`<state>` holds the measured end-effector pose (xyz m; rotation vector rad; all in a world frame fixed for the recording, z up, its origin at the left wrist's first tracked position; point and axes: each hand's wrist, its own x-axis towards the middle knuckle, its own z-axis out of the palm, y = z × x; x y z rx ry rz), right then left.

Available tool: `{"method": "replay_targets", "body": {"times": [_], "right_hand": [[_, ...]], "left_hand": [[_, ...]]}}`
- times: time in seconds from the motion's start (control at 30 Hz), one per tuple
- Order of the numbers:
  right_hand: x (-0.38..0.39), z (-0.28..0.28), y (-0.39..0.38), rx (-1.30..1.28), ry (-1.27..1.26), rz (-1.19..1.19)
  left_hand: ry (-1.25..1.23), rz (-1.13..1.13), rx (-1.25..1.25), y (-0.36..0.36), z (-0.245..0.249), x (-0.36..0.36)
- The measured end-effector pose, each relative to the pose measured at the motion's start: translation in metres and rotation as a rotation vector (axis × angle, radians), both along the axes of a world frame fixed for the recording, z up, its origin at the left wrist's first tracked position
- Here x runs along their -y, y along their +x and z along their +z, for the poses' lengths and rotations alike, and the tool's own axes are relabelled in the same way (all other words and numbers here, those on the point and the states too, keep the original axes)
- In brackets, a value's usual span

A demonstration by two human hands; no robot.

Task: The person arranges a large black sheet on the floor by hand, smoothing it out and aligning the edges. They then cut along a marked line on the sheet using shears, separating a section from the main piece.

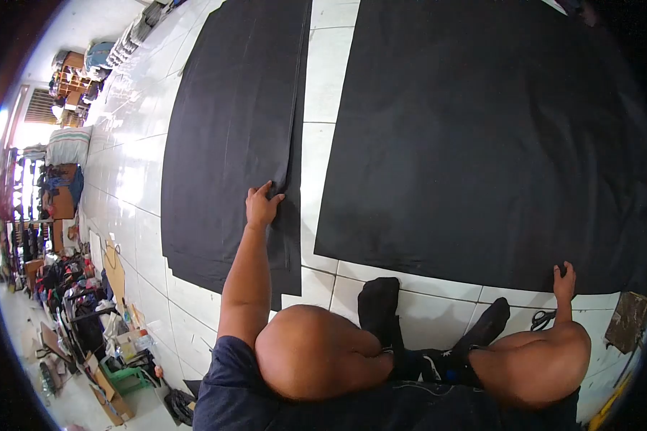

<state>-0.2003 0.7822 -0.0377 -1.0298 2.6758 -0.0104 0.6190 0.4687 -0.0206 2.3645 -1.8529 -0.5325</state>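
My left hand [264, 206] is at the inner edge of the left black fabric sheet [223, 144], which lies in layers on the floor. Its thumb and fingers close on the upper layer's edge, and the cloth creases there. A wide black fabric sheet [446, 144] is spread to the right. My right hand [564, 281] rests at this sheet's near edge, fingers apart; I see nothing held in it. Black scissors [543, 319] lie on the tiles beside my right forearm.
White tiles [319, 161] show in a strip between the sheets. My feet in black socks [378, 305] are at the near edge. A worn brown block [629, 320] sits at right. Clutter [79, 309], a green stool [126, 377] and a stuffed sack [69, 146] stand along the left.
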Motion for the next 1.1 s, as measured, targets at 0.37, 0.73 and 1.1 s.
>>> {"method": "replay_targets", "body": {"times": [0.37,0.73,1.1], "right_hand": [[0.031,0.041,0.016,-0.09,0.102,0.074],[0.244,0.183,0.135,0.264,0.279,0.911],[0.251,0.036,0.289,0.521,-0.066,0.316]], "left_hand": [[-0.132,0.13,-0.127,0.029,0.093,0.076],[0.274,-0.64,-0.567,-0.264,0.121,-0.009],[-0.424,-0.177,-0.263,-0.143,0.086,0.014]]}}
